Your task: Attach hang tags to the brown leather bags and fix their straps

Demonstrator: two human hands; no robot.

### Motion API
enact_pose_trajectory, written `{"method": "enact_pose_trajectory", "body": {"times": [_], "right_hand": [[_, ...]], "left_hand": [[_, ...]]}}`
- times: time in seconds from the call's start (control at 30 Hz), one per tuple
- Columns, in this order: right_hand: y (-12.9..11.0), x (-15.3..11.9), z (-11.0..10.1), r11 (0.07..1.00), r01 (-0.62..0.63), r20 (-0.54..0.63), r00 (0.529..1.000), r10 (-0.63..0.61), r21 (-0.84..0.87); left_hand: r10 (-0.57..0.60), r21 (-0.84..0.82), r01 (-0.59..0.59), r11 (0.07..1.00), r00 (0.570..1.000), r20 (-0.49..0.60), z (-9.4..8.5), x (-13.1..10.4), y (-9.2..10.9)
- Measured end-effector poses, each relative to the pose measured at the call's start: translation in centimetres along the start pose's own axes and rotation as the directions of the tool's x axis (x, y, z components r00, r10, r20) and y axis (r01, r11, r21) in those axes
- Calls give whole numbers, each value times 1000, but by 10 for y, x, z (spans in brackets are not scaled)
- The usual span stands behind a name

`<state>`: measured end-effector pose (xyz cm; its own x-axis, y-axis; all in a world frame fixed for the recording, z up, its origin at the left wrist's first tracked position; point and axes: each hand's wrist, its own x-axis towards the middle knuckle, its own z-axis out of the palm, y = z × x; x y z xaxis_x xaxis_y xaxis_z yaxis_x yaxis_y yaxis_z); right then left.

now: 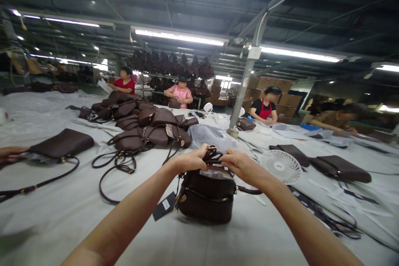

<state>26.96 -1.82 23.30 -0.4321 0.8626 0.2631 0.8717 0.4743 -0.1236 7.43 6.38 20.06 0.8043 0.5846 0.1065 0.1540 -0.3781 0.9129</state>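
A dark brown handbag point(205, 203) stands upright on the table in front of me, with its top opening showing pale stuffing inside. Above that opening, my left hand point(195, 158) is closed on a bundled dark strap point(212, 154). My right hand point(238, 164) pinches the same strap from the other side. A black tag point(165, 205) with a white label hangs at the bag's left, beside gold-coloured fittings. What the fingertips do behind the strap is partly hidden.
A heap of brown bags point(149, 126) lies left of centre. Another person's hand point(12, 154) touches a bag point(64, 143) at far left. A white fan point(280, 167), more bags point(341, 168) and loose straps point(324, 212) lie right. A post point(243, 91) rises behind; co-workers sit beyond.
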Motion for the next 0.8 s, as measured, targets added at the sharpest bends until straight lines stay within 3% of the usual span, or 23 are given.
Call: {"method": "enact_pose_trajectory", "body": {"times": [0.1,0.2,0.27,0.43,0.6,0.7,0.77,0.8], "right_hand": [[0,2,3,997,-20,-64,998,15,-72],[-9,6,11,979,-101,-217,974,61,-178],[-18,9,16,950,-102,-232,972,32,-296],[-28,19,8,865,-23,74,995,70,-502],[-11,26,-15,867,-2,181,978,106,-498],[11,22,-25,956,-5,218,973,72,-293],[36,11,-28,988,-148,219,967,133,49],[50,1,-26,944,-254,220,953,207,211]], "left_hand": [[-15,-79,18,997,999,47,0,0,2],[-37,-104,44,994,997,70,0,3,5],[-28,-141,34,989,998,50,0,6,5],[27,-282,-64,957,991,-131,0,10,4],[-4,-34,6,999,997,74,-1,5,-4],[-16,-34,19,999,994,104,1,0,-10],[-27,-77,32,996,997,74,2,-4,-14],[-39,-111,45,993,998,54,1,-6,-16]]}}
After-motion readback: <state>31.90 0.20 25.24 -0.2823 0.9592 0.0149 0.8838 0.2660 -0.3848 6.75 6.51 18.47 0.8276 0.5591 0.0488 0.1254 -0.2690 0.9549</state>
